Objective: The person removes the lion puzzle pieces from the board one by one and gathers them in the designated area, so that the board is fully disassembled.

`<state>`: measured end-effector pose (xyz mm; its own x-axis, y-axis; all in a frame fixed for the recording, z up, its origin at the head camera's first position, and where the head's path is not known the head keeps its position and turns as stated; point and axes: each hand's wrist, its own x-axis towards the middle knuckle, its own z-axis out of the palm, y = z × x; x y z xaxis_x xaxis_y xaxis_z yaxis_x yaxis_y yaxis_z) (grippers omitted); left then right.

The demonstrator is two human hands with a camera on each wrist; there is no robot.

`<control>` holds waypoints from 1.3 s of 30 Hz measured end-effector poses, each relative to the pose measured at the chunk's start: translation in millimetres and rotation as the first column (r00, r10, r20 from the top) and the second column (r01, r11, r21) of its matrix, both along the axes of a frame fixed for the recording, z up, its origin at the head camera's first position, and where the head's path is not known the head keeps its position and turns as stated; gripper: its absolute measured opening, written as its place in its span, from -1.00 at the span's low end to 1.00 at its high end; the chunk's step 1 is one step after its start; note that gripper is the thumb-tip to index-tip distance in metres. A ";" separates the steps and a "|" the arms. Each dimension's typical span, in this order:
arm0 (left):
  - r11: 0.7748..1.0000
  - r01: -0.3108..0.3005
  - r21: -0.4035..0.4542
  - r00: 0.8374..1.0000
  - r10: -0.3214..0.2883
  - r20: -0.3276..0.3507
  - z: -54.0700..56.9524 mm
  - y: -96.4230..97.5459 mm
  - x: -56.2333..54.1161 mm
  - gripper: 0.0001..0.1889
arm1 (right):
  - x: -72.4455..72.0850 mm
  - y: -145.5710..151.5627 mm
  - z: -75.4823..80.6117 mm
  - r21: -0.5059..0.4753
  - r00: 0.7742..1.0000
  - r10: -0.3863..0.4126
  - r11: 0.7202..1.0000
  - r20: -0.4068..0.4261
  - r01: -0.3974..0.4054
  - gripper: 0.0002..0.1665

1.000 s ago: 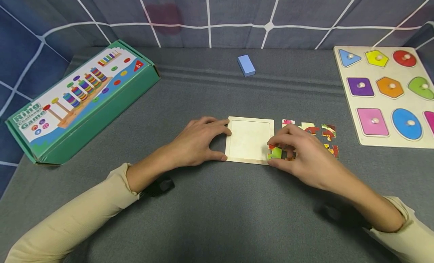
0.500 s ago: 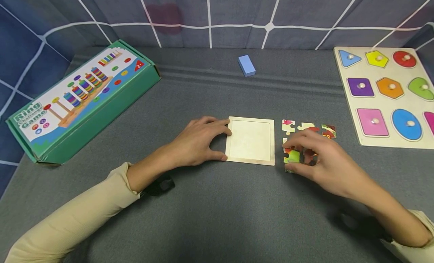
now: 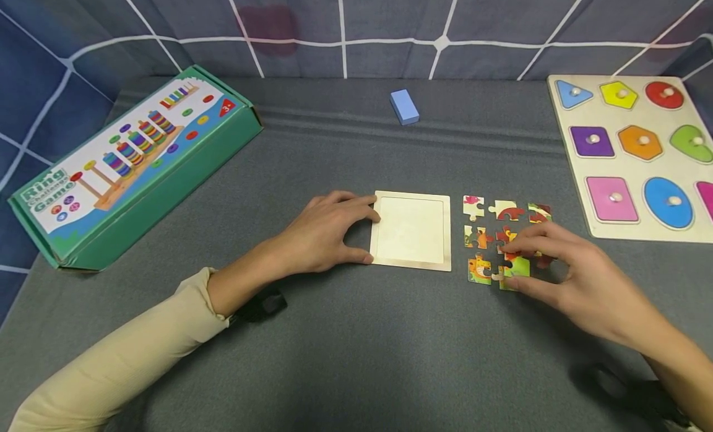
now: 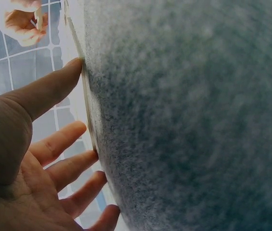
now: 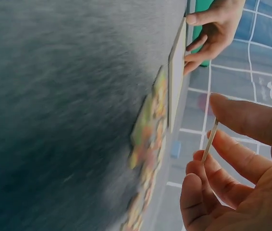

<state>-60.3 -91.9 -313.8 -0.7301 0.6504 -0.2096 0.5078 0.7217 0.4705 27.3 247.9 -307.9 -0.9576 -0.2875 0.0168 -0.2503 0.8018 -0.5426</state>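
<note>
My left hand (image 3: 325, 237) rests at the left edge of a square wooden puzzle tray (image 3: 411, 231), thumb and index fingertip touching its border. In the left wrist view those fingers (image 4: 54, 91) are fairly straight. Between thumb and fingers, my right hand (image 3: 585, 280) pinches a green and red jigsaw piece (image 3: 518, 267). The right wrist view shows this piece (image 5: 210, 140) edge-on, raised off the cloth. Several other jigsaw pieces lie in rows right of the tray, among them an orange one (image 3: 479, 270) and a pink-flowered one (image 3: 473, 207). My right hand partly covers some.
A green ring game box (image 3: 184, 159) lies at the left. At the back is a small blue block (image 3: 405, 107). A wooden shape board (image 3: 607, 153) with knobbed pieces lies at the right. Dark patterned cloth (image 3: 390, 23) rises behind the grey surface.
My right hand has moved right, away from the tray's right edge, carrying the jigsaw piece over the other pieces. More of those pieces now show. The left hand and tray stay put.
</note>
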 end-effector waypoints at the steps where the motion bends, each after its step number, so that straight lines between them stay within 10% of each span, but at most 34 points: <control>1: 1.000 0.001 -0.001 1.000 -0.001 0.000 0.0 0.1 -0.1 -0.41 | 1.7 3.2 -1.1 0.017 1.000 -0.012 1.000 0.014 0.011 -0.43; 39: 1.000 0.000 0.004 1.000 0.000 0.006 -0.7 -1.9 -0.8 -0.41 | 18.5 47.2 -29.6 0.157 0.999 0.016 0.988 -0.036 -0.011 -0.44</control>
